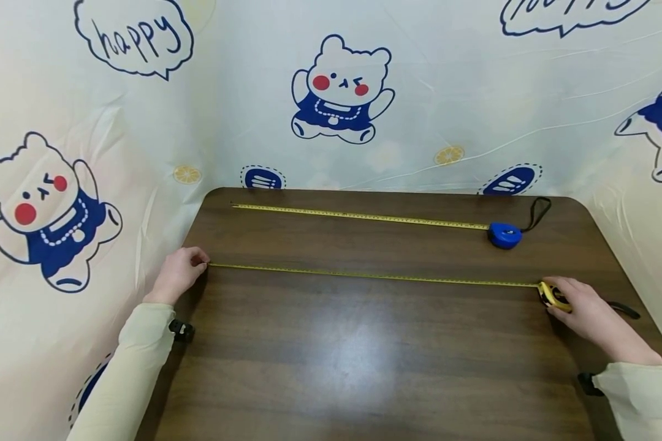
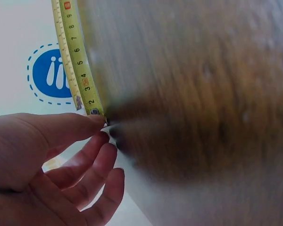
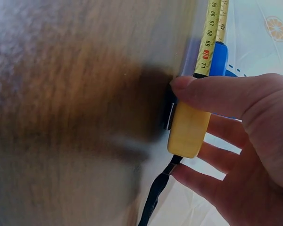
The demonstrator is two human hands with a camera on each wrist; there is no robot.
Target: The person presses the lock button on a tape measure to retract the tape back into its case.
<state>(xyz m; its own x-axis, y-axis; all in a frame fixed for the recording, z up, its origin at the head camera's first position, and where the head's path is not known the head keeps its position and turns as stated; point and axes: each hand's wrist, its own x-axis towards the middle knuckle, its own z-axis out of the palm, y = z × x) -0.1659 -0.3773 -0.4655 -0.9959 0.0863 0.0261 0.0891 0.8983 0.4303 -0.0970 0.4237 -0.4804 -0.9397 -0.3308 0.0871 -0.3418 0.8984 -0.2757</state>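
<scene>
A yellow tape measure (image 1: pixel 553 297) lies at the right side of the table, held by my right hand (image 1: pixel 593 313). In the right wrist view the thumb rests near the mouth of the yellow case (image 3: pixel 191 129), with the fingers on its other side. Its blade (image 1: pixel 364 275) stretches straight across to the left edge, showing about 71 at the case. There my left hand (image 1: pixel 178 275) pinches the blade's end between thumb and forefinger; low numbers on the blade (image 2: pixel 80 63) show in the left wrist view. The hook is partly hidden by the fingertips.
Farther back on the brown table (image 1: pixel 331 367) lies a blue tape measure (image 1: pixel 504 235), its blade (image 1: pixel 358 215) drawn out leftward, roughly parallel. A black strap (image 1: pixel 539 211) loops from it. Printed cloth (image 1: pixel 243 92) stands around the back and sides.
</scene>
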